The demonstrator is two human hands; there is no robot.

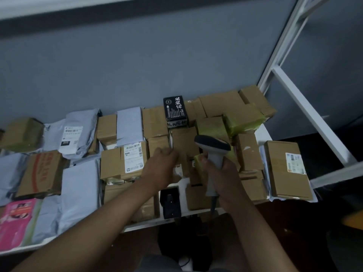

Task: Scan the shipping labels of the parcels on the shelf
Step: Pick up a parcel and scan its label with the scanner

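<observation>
Brown cardboard parcels and grey mailer bags cover the white shelf [196,213]. My right hand [222,173] grips the handle of a grey barcode scanner [213,148], whose dark head points at the boxes in the middle. My left hand [164,165] rests with fingers closed on a small brown box [184,142] just left of the scanner head. A box with a white label [133,157] lies left of that hand. Another labelled box [286,167] lies at the right end. A black box with white characters [174,108] stands at the back.
A grey wall rises behind the shelf. White shelf posts [306,107] slant down on the right. A pink packet [17,218] and a grey bag with a label [72,138] lie at the left. A black scanner stand [170,203] sits at the shelf's front edge.
</observation>
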